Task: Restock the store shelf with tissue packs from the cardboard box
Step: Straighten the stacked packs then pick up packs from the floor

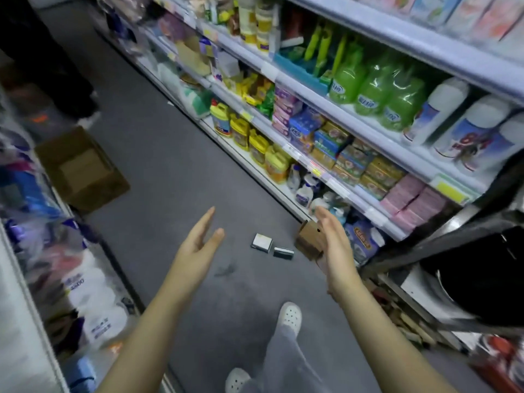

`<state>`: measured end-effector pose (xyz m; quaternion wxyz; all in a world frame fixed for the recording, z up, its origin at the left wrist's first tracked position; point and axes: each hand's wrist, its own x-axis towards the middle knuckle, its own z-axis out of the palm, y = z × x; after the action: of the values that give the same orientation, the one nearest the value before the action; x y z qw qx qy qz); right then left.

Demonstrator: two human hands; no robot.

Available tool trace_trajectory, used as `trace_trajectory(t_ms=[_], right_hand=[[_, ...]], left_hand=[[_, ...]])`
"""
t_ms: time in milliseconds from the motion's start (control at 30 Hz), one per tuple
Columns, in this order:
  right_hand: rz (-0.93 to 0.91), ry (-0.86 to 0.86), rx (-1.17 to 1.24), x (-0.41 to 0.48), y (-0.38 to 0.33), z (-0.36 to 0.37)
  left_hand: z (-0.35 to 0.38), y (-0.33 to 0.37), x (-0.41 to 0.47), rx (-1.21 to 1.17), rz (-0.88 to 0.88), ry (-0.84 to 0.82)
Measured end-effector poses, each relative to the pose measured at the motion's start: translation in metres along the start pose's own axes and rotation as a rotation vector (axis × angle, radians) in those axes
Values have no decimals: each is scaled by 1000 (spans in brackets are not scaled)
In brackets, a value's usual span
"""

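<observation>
Both hands are empty. The left hand (198, 242) and right hand (334, 245) reach over the aisle floor, fingers straight and loose, grasping nothing. The open cardboard box (82, 168) sits on the floor by the bottom edge of the left shelf (124, 285), well apart from the hands. Bagged tissue packs (90, 296) already sit on that shelf. Restocking looks unfinished. Two small packs (261, 243) lie on the floor between the hands. All labels are too blurred to read.
</observation>
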<state>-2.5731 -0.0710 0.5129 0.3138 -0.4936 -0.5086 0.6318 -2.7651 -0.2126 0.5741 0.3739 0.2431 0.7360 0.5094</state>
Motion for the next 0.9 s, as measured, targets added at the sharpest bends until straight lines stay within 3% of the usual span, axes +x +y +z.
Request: trace_trajectory(t_ms=[300, 667, 900], right_hand=[[83, -27, -61, 94, 16, -31], [255, 2, -114, 172, 45, -16], [293, -61, -431, 233, 79, 17]], left_hand=[[63, -6, 76, 22, -27, 15], [72, -46, 148, 18, -160, 45], [67, -91, 228, 158, -255, -23]])
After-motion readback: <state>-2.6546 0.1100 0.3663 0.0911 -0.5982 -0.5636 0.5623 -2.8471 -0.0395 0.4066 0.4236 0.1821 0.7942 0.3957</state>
